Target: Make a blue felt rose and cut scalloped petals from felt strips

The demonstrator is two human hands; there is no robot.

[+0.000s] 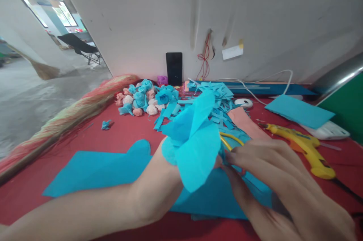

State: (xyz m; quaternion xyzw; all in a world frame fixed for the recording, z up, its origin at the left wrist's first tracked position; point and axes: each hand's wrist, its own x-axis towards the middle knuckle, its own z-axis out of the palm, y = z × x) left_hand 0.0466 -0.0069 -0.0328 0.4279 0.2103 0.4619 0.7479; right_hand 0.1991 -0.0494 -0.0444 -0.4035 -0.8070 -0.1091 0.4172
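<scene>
The blue flower is held up between the hands, its base turned rightward and pinched by the right hand, while the left hand's grip, hidden behind it, cannot be told.

Shows a bare, slim, smooth left forearm with a rounded wrist, and a bare right hand with long, slender fingers.

Free red tabletop at left — near right hand, glue gun, perhaps scissors.
</scene>
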